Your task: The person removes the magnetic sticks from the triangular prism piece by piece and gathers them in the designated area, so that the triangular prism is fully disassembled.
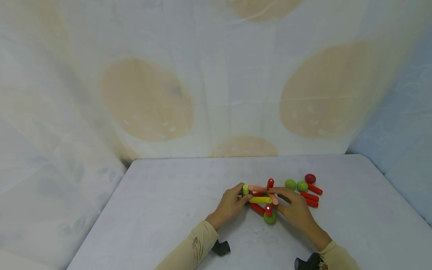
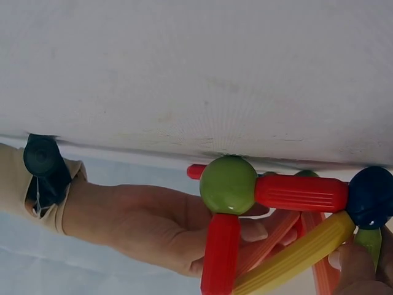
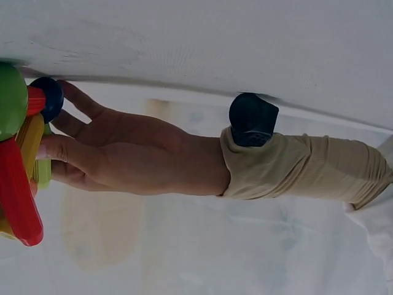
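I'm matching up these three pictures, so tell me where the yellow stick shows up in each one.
Head view: the yellow stick lies level between the two hands, low and right of centre.
Left wrist view: it slants along the bottom right.
Right wrist view: only a sliver shows at the far left edge.
Shared landmark: the green ball.

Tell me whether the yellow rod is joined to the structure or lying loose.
Joined: the yellow rod meets the dark blue ball, and both hands hold the structure.
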